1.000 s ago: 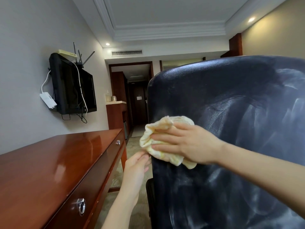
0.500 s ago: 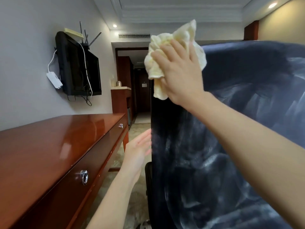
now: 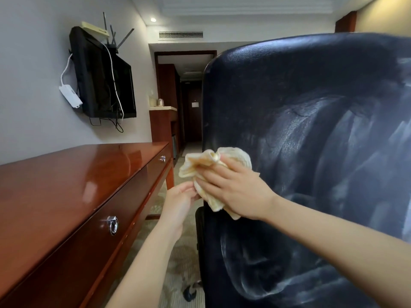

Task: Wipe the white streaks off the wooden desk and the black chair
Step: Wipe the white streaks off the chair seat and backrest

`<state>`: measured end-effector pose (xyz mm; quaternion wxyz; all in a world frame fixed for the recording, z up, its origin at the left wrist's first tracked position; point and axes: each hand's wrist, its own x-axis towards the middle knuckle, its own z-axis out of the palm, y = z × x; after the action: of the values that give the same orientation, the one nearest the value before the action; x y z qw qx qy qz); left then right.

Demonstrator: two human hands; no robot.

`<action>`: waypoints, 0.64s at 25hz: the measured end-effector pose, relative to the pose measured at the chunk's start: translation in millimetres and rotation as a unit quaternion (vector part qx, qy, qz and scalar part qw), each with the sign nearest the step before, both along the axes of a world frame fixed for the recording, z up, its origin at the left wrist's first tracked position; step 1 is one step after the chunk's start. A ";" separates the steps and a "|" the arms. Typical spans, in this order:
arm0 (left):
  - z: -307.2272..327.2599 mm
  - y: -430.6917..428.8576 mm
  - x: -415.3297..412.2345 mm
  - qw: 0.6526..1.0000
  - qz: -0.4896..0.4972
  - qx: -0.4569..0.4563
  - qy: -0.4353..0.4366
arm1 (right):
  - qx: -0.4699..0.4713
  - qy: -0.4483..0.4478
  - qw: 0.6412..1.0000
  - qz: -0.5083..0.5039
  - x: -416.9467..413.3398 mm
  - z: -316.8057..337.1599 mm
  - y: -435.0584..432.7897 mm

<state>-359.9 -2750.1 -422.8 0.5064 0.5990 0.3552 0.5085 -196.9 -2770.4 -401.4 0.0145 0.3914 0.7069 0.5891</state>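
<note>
Cloth (image 3: 213, 162): pale yellow, bunched, centre of frame, lying on the left edge of the black chair (image 3: 300, 103).

Our right hand (image 3: 236, 193): presses the cloth against the chair with fingers laid flat, not curled round it.

Our left hand (image 3: 180, 202): lower left of the cloth, fingertips at the chair's edge. We cannot tell whether it grips anything.

White streaks (image 3: 364, 174): right of and below the cloth. We judge the next wipe runs rightward, and the right hand is nearer.

Desk (image 3: 66, 185): lower left, glossy, no streaks visible.

Writing: none legible.
</note>
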 end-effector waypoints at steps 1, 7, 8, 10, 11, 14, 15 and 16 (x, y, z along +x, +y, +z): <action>-2.8 -0.9 -0.4 1.000 0.004 -0.015 0.009 | -0.020 -0.025 0.999 0.010 7.8 -5.1 -1.6; 8.0 -2.1 0.3 1.000 -0.016 0.012 0.017 | 0.003 -0.022 0.998 0.053 37.5 35.3 -15.9; 9.9 -0.7 0.6 0.999 -0.018 0.019 0.025 | 0.024 0.009 0.998 0.051 38.9 51.2 -17.9; 10.1 2.8 1.4 0.999 -0.016 0.028 0.040 | 0.045 0.082 0.993 0.066 36.1 84.2 -21.2; 8.8 3.7 1.9 0.999 -0.013 0.031 0.042 | 0.064 0.114 0.988 0.079 30.5 100.2 -21.8; 4.6 2.3 3.4 0.999 -0.002 0.039 0.025 | 0.140 0.175 0.969 0.100 -3.5 130.5 -13.5; 3.5 1.1 4.1 0.999 -0.001 0.044 0.015 | 0.157 0.183 0.966 0.096 -15.2 131.0 -6.9; 2.1 -0.6 5.1 0.999 -0.003 0.051 0.009 | 0.162 0.184 0.966 0.086 -23.4 126.3 0.0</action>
<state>-354.9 -2750.7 -420.7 0.4740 0.6296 0.3314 0.5188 -220.3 -2770.4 -275.1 -0.2298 0.4278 0.6233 0.6129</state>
